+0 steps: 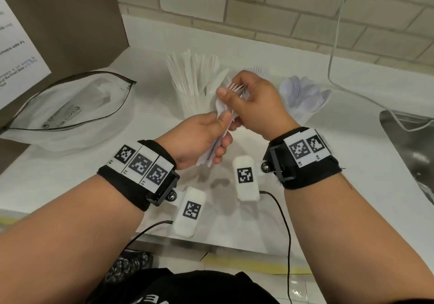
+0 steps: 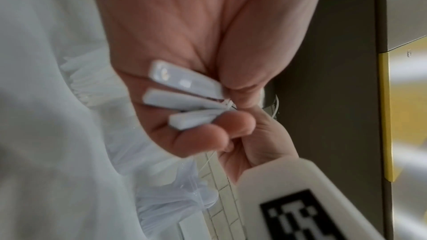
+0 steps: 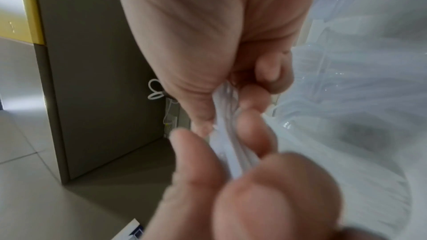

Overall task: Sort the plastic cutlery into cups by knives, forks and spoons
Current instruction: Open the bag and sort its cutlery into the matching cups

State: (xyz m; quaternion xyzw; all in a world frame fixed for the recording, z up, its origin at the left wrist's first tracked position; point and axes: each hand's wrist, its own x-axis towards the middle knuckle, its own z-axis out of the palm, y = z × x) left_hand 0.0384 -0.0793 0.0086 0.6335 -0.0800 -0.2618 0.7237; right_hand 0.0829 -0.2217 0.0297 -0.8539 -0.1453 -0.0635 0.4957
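Both hands meet above the white worktop [image 1: 328,162]: left hand [image 1: 199,136], fingers curled round a bundle of white plastic forks [image 1: 220,125]; right hand [image 1: 256,101] pinching their tines. Behind stand the clear cup of white knives [image 1: 195,85] and, right of it, the spoon cup [image 1: 305,97]. Interlocked tines could snag, spilling forks. Fork cup mostly hidden.

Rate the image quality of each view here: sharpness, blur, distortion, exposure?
Head view: mostly sharp, wide-angle bending at the edges, even light; white knives and spoons wash into the white counter. Left wrist view: soft, the handle ends readable, foreground marker block blurred. Right wrist view: near fingers heavily defocused, the forks smeared, right side overexposed.
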